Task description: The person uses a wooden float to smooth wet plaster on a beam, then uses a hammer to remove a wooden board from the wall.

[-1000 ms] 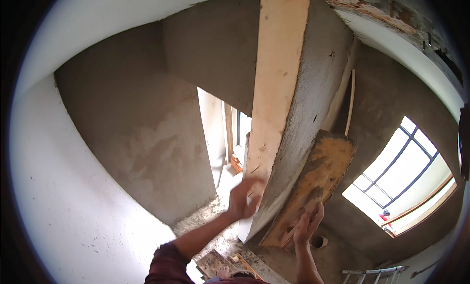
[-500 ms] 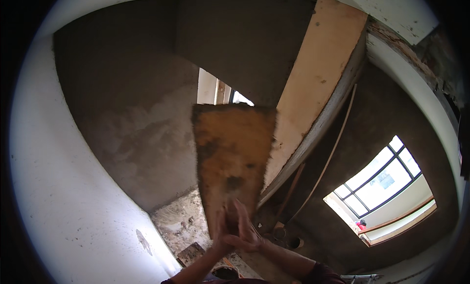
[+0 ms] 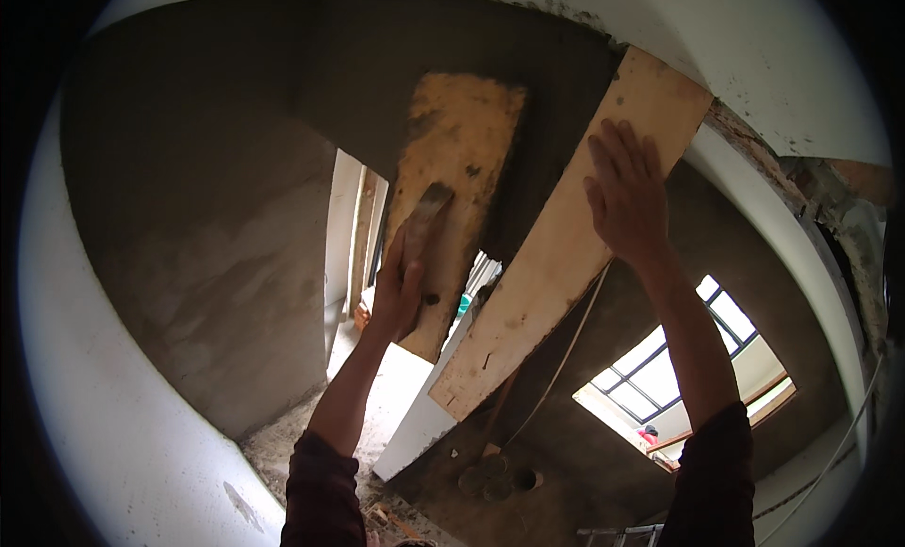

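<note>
Fingers [image 3: 393, 255] of the left hand [image 3: 394, 294] curl in a grip; the right hand's [image 3: 630, 208] lie outstretched, slightly spread, grasping nothing. Behind is the dark wall [image 3: 203, 142]. The pale board [image 3: 542, 297] slants up rightward beneath the right hand. Left of it tilts the float [image 3: 464, 137], its handle [image 3: 433, 200] in the left hand.

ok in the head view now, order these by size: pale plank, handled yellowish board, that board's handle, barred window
1. Pale plank
2. Yellowish board and barred window: too alike to rank, both partly covered
3. Handle, clearly smallest
</note>
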Demonstrator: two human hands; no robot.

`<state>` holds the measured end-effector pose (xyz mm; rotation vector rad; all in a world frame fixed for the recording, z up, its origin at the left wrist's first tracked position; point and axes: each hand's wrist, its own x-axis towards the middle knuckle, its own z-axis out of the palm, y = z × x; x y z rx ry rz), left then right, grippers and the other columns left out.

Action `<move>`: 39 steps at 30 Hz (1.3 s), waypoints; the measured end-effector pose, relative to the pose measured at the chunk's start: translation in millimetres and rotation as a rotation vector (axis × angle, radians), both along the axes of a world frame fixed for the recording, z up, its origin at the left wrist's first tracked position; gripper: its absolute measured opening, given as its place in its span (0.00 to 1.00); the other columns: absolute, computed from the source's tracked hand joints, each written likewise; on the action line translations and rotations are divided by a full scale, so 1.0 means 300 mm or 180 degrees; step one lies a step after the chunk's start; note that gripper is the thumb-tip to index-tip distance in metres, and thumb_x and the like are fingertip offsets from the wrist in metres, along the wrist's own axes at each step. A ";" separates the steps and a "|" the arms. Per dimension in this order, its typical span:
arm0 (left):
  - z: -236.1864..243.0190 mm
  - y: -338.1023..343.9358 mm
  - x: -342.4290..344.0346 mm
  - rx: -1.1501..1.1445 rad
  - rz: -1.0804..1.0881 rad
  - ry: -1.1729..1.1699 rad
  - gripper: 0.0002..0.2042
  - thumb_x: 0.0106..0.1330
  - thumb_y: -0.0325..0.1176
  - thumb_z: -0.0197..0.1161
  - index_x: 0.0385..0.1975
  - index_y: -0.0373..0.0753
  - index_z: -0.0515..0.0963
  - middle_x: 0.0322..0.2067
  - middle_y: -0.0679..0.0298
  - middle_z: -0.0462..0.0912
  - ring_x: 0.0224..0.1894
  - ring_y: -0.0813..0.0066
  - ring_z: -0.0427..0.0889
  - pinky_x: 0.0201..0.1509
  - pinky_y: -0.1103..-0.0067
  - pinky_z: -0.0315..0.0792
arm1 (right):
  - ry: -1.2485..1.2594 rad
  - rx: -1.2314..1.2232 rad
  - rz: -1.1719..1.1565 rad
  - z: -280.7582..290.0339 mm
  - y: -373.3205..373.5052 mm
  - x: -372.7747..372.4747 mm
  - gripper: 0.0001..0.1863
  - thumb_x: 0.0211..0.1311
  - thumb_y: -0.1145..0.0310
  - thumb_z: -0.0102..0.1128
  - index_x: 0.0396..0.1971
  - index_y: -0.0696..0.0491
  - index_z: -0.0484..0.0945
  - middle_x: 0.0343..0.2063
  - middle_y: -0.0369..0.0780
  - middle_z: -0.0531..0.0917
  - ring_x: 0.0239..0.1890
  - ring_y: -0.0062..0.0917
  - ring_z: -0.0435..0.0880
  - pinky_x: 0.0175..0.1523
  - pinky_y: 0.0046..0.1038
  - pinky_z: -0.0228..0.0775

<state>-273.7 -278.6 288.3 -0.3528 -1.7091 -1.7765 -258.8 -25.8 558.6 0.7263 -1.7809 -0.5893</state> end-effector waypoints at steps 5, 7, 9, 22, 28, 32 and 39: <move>0.113 0.041 -0.221 -0.0055 -0.0262 0.0272 0.28 0.72 0.37 0.47 0.71 0.41 0.54 0.64 0.47 0.68 0.67 0.59 0.66 0.68 0.72 0.59 | -0.0064 -0.0062 -0.0136 -0.017 -0.025 -0.001 0.26 0.61 0.61 0.56 0.59 0.53 0.70 0.65 0.45 0.66 0.70 0.39 0.58 0.72 0.47 0.45; 0.158 0.048 -0.242 -0.0197 -0.0376 0.0090 0.28 0.72 0.38 0.48 0.71 0.42 0.54 0.61 0.46 0.70 0.65 0.57 0.68 0.67 0.71 0.60 | 0.0017 -0.0074 -0.0133 -0.015 -0.020 -0.006 0.26 0.60 0.61 0.56 0.59 0.52 0.70 0.65 0.44 0.66 0.70 0.40 0.58 0.72 0.47 0.45; 0.197 0.032 -0.247 -0.0441 -0.0528 -0.0210 0.28 0.73 0.40 0.48 0.71 0.43 0.55 0.54 0.44 0.76 0.61 0.55 0.73 0.64 0.70 0.64 | -0.0009 -0.0097 -0.0182 -0.020 -0.032 -0.012 0.26 0.61 0.61 0.55 0.60 0.52 0.70 0.65 0.44 0.66 0.70 0.41 0.58 0.72 0.49 0.44; 0.266 -0.155 -0.494 -0.0663 0.0593 0.0418 0.25 0.74 0.45 0.47 0.67 0.41 0.60 0.48 0.43 0.80 0.52 0.48 0.80 0.54 0.65 0.72 | 0.0268 0.0050 -0.0439 -0.016 -0.025 -0.036 0.23 0.66 0.59 0.48 0.58 0.52 0.74 0.65 0.44 0.68 0.70 0.44 0.60 0.70 0.54 0.46; 0.012 -0.300 -0.591 0.0364 0.0472 0.0155 0.25 0.76 0.45 0.42 0.68 0.38 0.60 0.59 0.47 0.72 0.62 0.55 0.72 0.62 0.71 0.67 | 0.0314 0.0069 -0.0360 -0.010 -0.053 -0.035 0.23 0.67 0.58 0.47 0.58 0.52 0.74 0.65 0.45 0.68 0.69 0.44 0.62 0.71 0.54 0.47; -0.007 -0.152 -0.449 -0.0429 0.0464 0.0579 0.26 0.75 0.46 0.44 0.68 0.38 0.60 0.63 0.48 0.68 0.68 0.54 0.63 0.69 0.70 0.58 | 0.0260 0.0085 -0.0410 -0.042 -0.017 -0.065 0.24 0.68 0.58 0.44 0.59 0.52 0.73 0.65 0.45 0.68 0.69 0.45 0.61 0.71 0.53 0.46; 0.346 -0.288 -0.509 0.0248 0.0690 0.0442 0.26 0.76 0.45 0.44 0.64 0.33 0.63 0.58 0.45 0.72 0.62 0.57 0.70 0.65 0.71 0.63 | 0.0322 0.0216 -0.0430 -0.013 -0.029 -0.025 0.25 0.72 0.55 0.39 0.60 0.54 0.71 0.66 0.46 0.67 0.70 0.46 0.59 0.72 0.53 0.43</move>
